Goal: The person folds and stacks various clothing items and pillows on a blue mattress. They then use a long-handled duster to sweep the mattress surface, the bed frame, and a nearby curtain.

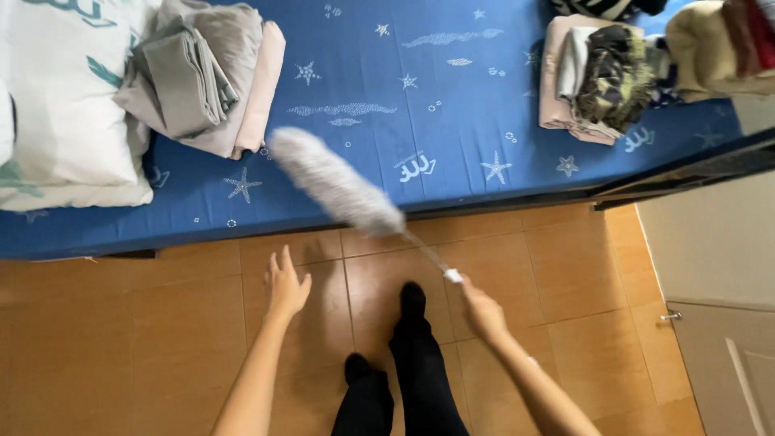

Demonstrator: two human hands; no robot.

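Where the right hand is closed around the thin handle of a feather duster, the grip is seen as a fist wrapped tight on the handle's white end, and the grey fluffy head of the duster is held out ahead and to the left, blurred, above the edge of the bed. The head is seen over the blue sheet, which is printed with pale stars and fish, though whether the sheet is touched by it cannot be told. The left hand is held empty, with its fingers spread open and pointed toward the bed, above the brown tiled floor. Black trouser legs are seen between the two arms. On the sheet, a stack of folded grey and pink linen is laid just beside a white pillow at the left, and a second pile of folded clothes is placed well apart at the right. A pale door is seen at the lower right.
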